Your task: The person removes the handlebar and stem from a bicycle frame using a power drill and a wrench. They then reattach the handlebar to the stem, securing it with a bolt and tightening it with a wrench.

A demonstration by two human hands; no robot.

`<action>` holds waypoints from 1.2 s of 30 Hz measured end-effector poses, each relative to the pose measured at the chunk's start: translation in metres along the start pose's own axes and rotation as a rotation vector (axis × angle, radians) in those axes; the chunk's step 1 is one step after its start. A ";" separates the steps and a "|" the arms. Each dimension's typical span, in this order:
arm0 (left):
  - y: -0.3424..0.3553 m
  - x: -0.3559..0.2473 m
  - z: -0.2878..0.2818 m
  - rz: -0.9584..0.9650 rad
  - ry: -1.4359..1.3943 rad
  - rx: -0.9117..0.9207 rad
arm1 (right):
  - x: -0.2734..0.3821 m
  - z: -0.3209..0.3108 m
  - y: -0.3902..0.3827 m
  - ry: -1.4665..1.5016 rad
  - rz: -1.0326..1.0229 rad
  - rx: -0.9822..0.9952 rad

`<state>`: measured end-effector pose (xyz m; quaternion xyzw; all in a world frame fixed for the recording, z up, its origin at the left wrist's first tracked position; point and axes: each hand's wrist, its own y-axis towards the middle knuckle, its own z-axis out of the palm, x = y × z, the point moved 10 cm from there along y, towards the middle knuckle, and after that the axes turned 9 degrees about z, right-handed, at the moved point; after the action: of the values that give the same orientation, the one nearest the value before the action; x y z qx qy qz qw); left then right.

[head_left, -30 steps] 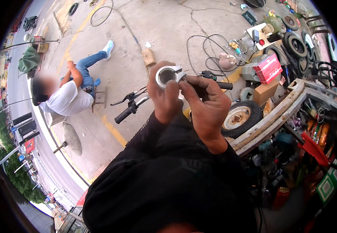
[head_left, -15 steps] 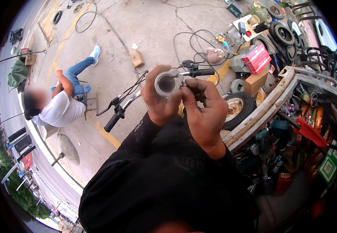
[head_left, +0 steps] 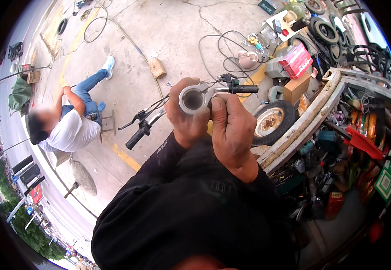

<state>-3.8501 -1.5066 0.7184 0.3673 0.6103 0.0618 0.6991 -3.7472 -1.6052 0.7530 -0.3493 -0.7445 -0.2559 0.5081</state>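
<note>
In front of my chest, my left hand is wrapped round a grey metal ring-shaped clamp, its round hollow opening turned up toward me. My right hand pinches at the clamp's right side, thumb and forefinger pressed together. Whatever small part lies between those fingertips is hidden. Beyond both hands is a handlebar; its left black grip and brake lever show to the left. The right black grip shows past my right hand. The handlebar's middle is covered by my hands and the clamp.
A person in a white shirt sits on a stool at left. A wooden block and a hose lie on the concrete. To the right are a small wheel, a red box, tyres and a metal-framed cart full of tools.
My right hand has shifted slightly left and its fingers have curled closer against the clamp's side. My left hand keeps its hold. The view has tilted a little.
</note>
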 end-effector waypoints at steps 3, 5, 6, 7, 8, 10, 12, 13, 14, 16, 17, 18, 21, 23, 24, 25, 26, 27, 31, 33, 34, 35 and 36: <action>-0.004 -0.001 0.002 -0.014 -0.003 -0.011 | -0.014 0.002 -0.001 -0.002 0.137 0.063; -0.009 0.003 0.000 -0.046 0.004 -0.012 | -0.027 0.006 -0.005 0.100 0.285 0.142; -0.011 0.008 0.001 -0.072 -0.011 -0.020 | -0.033 0.010 -0.004 0.188 0.352 0.176; -0.014 0.012 -0.002 -0.090 -0.013 -0.014 | -0.038 0.014 -0.005 0.277 0.416 0.213; -0.017 0.014 -0.004 -0.110 -0.012 -0.013 | -0.031 0.011 -0.004 0.217 0.318 0.196; -0.018 0.012 0.007 -0.150 0.070 0.050 | -0.022 0.001 -0.009 0.163 0.248 0.133; -0.028 0.021 0.011 -0.142 0.037 0.097 | -0.029 -0.002 -0.008 0.165 0.313 0.140; -0.026 0.018 0.019 -0.140 0.027 0.104 | -0.033 -0.008 -0.008 0.127 0.313 0.110; -0.022 0.012 0.020 -0.147 0.037 0.100 | -0.027 -0.011 -0.006 0.106 0.226 0.054; -0.021 0.008 0.020 -0.171 0.020 0.105 | -0.021 -0.012 -0.006 0.026 0.179 -0.027; -0.023 0.010 0.015 -0.140 0.031 0.086 | -0.023 -0.006 -0.005 0.003 0.169 -0.013; -0.019 0.004 0.016 -0.112 0.032 0.100 | -0.028 -0.004 -0.006 -0.021 0.177 -0.010; -0.022 0.008 0.016 -0.134 0.031 0.093 | -0.036 0.001 -0.004 -0.091 0.094 0.013; -0.026 0.010 0.019 -0.094 0.010 0.106 | -0.040 -0.002 -0.008 -0.077 0.061 0.042; -0.028 0.011 0.020 -0.078 0.013 0.110 | -0.042 -0.005 -0.008 0.046 0.128 0.038; -0.031 0.011 0.025 -0.064 0.007 0.126 | -0.038 -0.014 -0.011 0.168 0.200 0.022; -0.033 0.009 0.026 -0.049 0.011 0.137 | -0.039 -0.016 -0.014 0.296 0.269 0.016; -0.031 0.005 0.028 -0.029 0.018 0.153 | -0.039 -0.018 -0.014 0.234 0.233 0.007; -0.026 0.003 0.030 -0.093 0.002 0.161 | -0.059 -0.009 -0.012 0.092 0.260 0.043; -0.023 0.010 0.024 -0.125 0.014 0.119 | -0.054 -0.002 -0.009 0.025 0.466 0.245; -0.023 0.004 0.018 -0.044 0.025 0.113 | -0.051 -0.002 -0.011 0.099 0.426 0.199; -0.028 0.003 0.020 -0.026 0.025 0.142 | -0.053 -0.006 -0.020 0.161 0.390 0.143; -0.030 0.002 0.022 -0.008 0.027 0.174 | -0.053 -0.011 -0.023 0.225 0.352 0.087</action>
<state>-3.8402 -1.5368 0.6990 0.4233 0.6241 0.0108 0.6567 -3.7462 -1.6412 0.7061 -0.4210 -0.6211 -0.1682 0.6394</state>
